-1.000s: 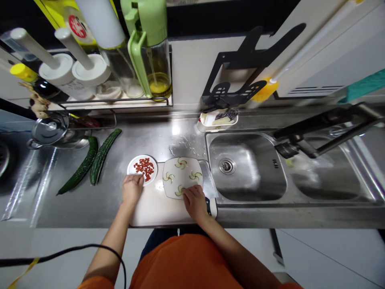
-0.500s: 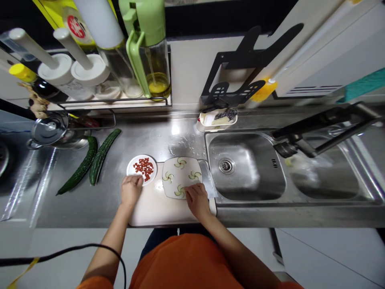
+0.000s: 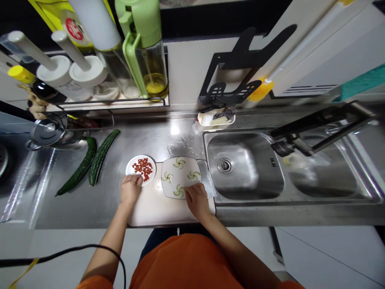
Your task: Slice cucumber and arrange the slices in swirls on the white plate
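My left hand [image 3: 130, 189] rests with curled fingers on the near rim of a small round white dish [image 3: 131, 165] of red berries [image 3: 143, 167]. My right hand [image 3: 197, 200] has its fingers drawn together at the near edge of a square white plate [image 3: 182, 175], beside the nearest of several pinwheels of cucumber slices [image 3: 179, 190]. What its fingertips pinch is too small to make out. Both dishes sit at the far side of a white cutting board [image 3: 156, 208] on the steel counter.
Two whole cucumbers [image 3: 90, 162] lie left of the dish, near a pot with a lid [image 3: 49, 131]. A steel double sink [image 3: 243, 166] with a black faucet [image 3: 315, 128] lies to the right. Oil bottles and jars stand on a rack [image 3: 114, 100] behind. A soap tray [image 3: 215, 118] sits by the wall.
My right hand has shifted slightly right along the square plate's near edge, uncovering the nearest cucumber pinwheel. My left hand has stayed at the berry dish. The view has drifted a little.
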Tool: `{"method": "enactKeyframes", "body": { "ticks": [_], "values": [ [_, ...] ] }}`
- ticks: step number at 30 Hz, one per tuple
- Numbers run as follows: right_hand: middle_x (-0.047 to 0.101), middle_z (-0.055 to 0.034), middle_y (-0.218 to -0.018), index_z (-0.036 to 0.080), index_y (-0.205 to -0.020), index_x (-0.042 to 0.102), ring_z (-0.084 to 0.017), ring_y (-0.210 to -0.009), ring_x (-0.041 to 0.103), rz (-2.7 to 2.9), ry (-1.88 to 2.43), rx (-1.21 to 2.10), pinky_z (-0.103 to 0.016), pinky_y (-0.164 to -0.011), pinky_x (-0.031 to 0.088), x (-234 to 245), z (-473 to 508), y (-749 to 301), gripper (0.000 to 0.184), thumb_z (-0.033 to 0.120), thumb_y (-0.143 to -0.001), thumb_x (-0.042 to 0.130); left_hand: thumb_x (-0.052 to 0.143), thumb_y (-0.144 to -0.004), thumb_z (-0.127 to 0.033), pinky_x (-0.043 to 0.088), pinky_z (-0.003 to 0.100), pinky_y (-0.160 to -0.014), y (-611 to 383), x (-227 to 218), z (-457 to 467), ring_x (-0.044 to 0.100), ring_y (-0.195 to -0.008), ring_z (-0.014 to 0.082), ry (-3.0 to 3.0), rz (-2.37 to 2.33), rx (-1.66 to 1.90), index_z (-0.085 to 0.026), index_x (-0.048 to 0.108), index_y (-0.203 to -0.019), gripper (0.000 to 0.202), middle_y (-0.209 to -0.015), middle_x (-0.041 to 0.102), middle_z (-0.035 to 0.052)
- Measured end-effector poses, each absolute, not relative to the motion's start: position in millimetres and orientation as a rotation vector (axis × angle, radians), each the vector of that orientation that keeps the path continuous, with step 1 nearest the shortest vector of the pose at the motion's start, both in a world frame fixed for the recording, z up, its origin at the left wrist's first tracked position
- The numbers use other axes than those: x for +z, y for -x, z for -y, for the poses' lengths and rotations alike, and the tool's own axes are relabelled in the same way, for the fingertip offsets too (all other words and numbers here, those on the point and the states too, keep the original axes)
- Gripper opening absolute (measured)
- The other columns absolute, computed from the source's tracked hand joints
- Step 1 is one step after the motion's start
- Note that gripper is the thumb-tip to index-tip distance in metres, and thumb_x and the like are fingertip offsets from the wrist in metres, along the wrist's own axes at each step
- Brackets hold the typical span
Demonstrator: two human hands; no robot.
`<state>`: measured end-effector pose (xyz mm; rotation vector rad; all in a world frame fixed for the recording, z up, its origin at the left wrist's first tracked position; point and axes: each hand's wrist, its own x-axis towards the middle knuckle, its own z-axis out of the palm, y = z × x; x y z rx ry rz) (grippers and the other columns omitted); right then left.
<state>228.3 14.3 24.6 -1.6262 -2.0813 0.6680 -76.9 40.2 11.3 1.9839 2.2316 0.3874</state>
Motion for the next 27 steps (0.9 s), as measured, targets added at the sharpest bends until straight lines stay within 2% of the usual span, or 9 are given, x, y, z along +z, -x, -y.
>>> {"method": "enactKeyframes", "body": {
  "ticks": [18,27],
  "values": [
    [0.062,-0.0059,-0.082,0.021,-0.092,0.068,-0.022,-0.088,0.045,2.07,1.618,0.66,-0.035,-0.079,0.037,24,-13,-230,0.018,0.017,-0.087,0.051,0.048,-0.083,-0.032,0.044,0.032,-0.081,78,13,-45,0.059,-0.081,0.0213,-1.98,-2.242,0.338,-0.021,0.071,-0.079,0.026,-0.081,0.07,0.007],
    [0.062,-0.0057,-0.08,0.021,-0.089,0.068,-0.022,-0.087,0.045,2.066,1.633,0.66,-0.034,-0.077,0.037,28,-14,-232,0.017,0.017,-0.087,0.052,0.053,-0.082,-0.033,0.045,0.033,-0.079,69,29,-38,0.06,-0.078,0.0208,-1.937,-2.233,0.499,-0.02,0.07,-0.075,0.022,-0.079,0.07,0.0055]
  ]
}}
